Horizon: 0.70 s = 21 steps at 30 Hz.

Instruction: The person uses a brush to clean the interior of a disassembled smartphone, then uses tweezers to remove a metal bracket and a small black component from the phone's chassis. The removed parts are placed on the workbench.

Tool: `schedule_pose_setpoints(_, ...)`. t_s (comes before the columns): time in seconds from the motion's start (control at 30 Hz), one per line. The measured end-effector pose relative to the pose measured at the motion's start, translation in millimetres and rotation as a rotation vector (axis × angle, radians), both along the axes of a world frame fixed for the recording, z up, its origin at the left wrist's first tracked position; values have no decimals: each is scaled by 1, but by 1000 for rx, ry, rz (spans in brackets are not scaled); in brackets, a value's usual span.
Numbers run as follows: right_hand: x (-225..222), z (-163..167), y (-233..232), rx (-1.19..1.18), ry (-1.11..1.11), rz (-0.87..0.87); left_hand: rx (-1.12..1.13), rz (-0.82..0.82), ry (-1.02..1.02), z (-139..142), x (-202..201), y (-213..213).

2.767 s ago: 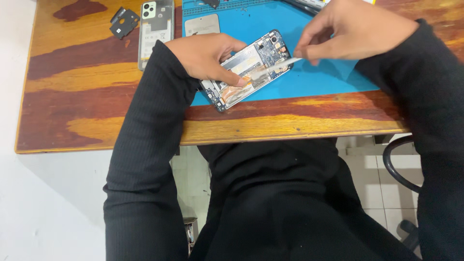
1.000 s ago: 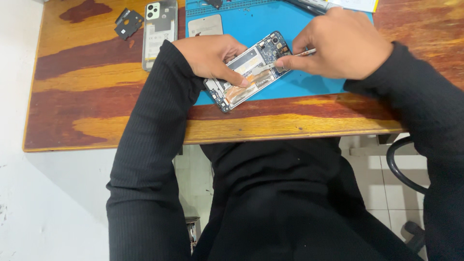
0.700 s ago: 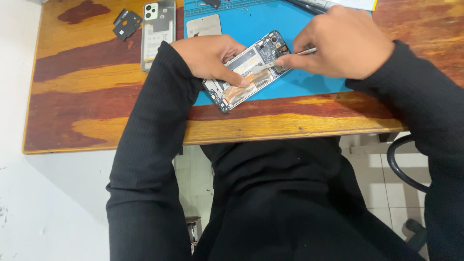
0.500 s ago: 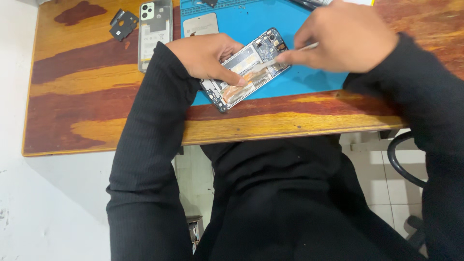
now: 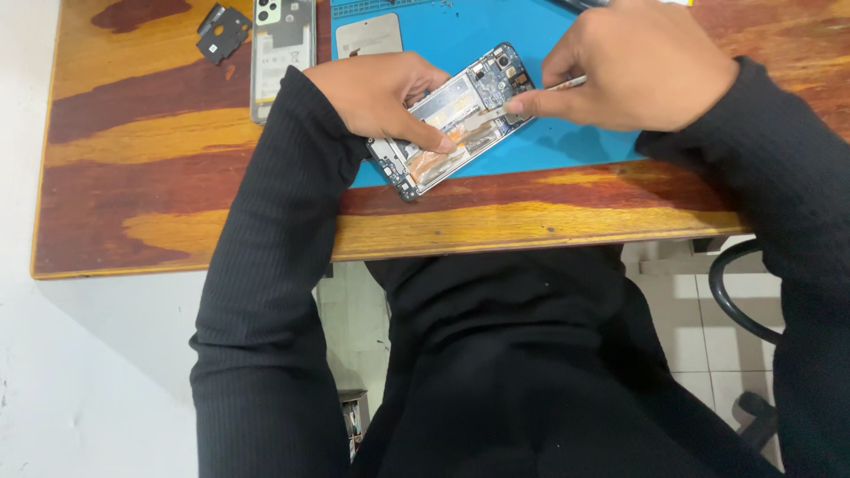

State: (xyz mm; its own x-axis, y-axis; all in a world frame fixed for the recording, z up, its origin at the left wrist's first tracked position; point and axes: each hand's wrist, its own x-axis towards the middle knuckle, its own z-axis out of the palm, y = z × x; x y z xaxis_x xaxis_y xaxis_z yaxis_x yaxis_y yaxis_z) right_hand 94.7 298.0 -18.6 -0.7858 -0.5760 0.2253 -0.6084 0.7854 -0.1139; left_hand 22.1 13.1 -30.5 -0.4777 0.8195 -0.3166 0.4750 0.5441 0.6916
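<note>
An opened phone (image 5: 460,115) with its back removed lies slanted on a blue work mat (image 5: 567,146); its circuit board and copper-coloured parts show. My left hand (image 5: 381,93) grips the phone from its left side, thumb pressed on the lower part. My right hand (image 5: 637,66) pinches a thin metal tool (image 5: 567,84) whose tip touches the phone's right edge near the board.
The wooden table (image 5: 177,177) carries a phone back cover (image 5: 282,44), a small dark bracket (image 5: 221,19) and a grey flat plate (image 5: 367,37) near the far edge. A black chair frame (image 5: 735,310) stands over the tiled floor at the right.
Between 2.8 s ago and now my right hand came in from the right and set the tool tip against the phone's right side. My left hand kept its grip.
</note>
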Motion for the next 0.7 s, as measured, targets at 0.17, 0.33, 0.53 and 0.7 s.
schedule_pose_setpoints(0.17,-1,-2,4,26,24,9,0,-5,8,2,0,1)
schedule_pose_setpoints(0.33,-3,-2,4,37,-15,-10,28,-6,-16,2,1,0)
schedule_pose_setpoints(0.53,2,3,-4,-1,22,47,7,12,-17,2,4,1)
schedule_pose_setpoints(0.7,-3,7,1,127,-128,-92,18,-1,15,4,4,1)
